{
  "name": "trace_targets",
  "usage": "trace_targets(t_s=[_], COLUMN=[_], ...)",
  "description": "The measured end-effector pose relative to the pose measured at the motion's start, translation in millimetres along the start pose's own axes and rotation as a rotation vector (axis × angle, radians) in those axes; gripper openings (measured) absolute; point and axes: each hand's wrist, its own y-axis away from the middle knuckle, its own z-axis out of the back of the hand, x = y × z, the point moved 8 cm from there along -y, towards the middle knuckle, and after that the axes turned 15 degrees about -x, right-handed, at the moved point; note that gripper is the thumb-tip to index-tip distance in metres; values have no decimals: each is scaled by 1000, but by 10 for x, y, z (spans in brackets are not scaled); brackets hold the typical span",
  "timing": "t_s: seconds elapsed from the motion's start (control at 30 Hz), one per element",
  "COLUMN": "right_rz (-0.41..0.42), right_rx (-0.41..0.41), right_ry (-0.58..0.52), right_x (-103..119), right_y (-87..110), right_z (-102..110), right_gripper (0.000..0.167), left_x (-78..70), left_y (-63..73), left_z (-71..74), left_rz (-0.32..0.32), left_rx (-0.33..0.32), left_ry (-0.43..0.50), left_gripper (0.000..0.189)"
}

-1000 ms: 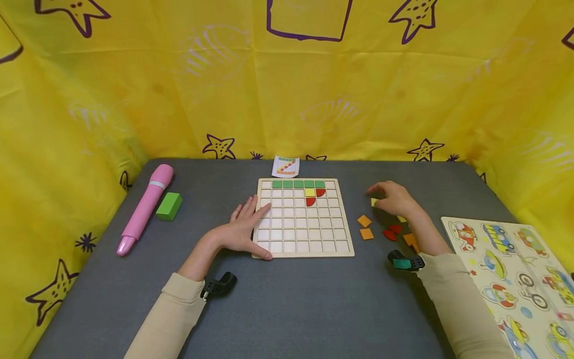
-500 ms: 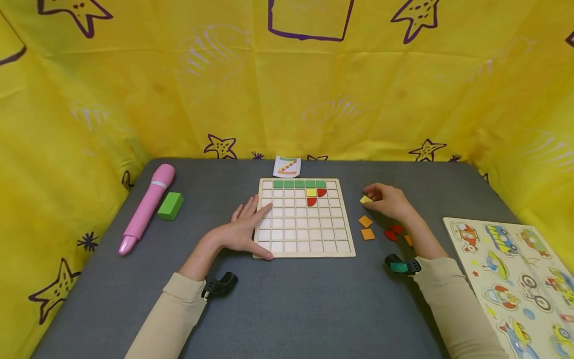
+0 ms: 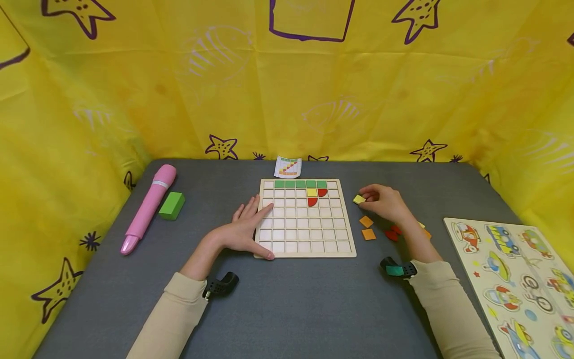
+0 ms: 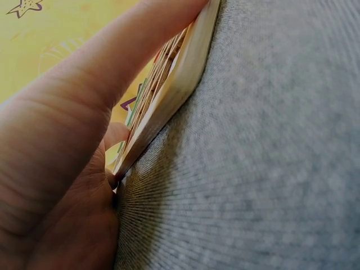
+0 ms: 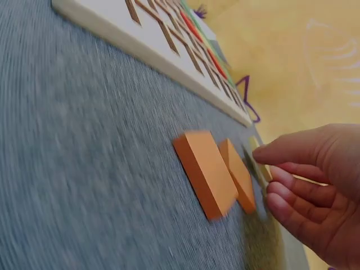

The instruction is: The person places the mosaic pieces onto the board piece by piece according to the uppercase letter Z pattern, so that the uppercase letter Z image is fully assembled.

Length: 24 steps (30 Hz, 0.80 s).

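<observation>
From where I stand, the right hand [image 3: 386, 203] has a yellow tile [image 3: 358, 199] pinched between thumb and fingers, to the right of the gridded board [image 3: 304, 222] and apart from it. The left hand [image 3: 240, 232] lies with its fingers spread at the board's left edge, thumb on the near corner and another fingertip on the grid. Five green tiles [image 3: 301, 184] line the far row; under the fourth sits a yellow square [image 3: 311, 193], with one red quarter-round to its right and another just below it. Near the right hand lie two orange tiles [image 3: 368, 234], and beside the forearm some red pieces [image 3: 391, 235]. A small pattern card [image 3: 288, 167] sits just beyond the board. Farther left are a green block [image 3: 172, 206] and a pink wand-like object [image 3: 148, 209]; at far right, a picture puzzle [image 3: 475, 271].
</observation>
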Motion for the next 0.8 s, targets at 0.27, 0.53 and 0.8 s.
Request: trace_targets(t_s=[0.27, 0.53, 0.8], right_rz=[-20, -5, 137], right_rx=[16, 70, 105], right_ry=[-82, -158, -183], right_x=[175, 502, 850], right_y=[-34, -31, -52], right_z=[-189, -446, -706], right_gripper=[37, 31, 15], left_x=[-10, -8, -10], left_y=[-4, -8, -2], left_z=[0, -3, 3], left_rz=[-2, 0, -1], left_rx=[-3, -1, 3], left_ry=[3, 7, 8], left_gripper=[124, 125, 125])
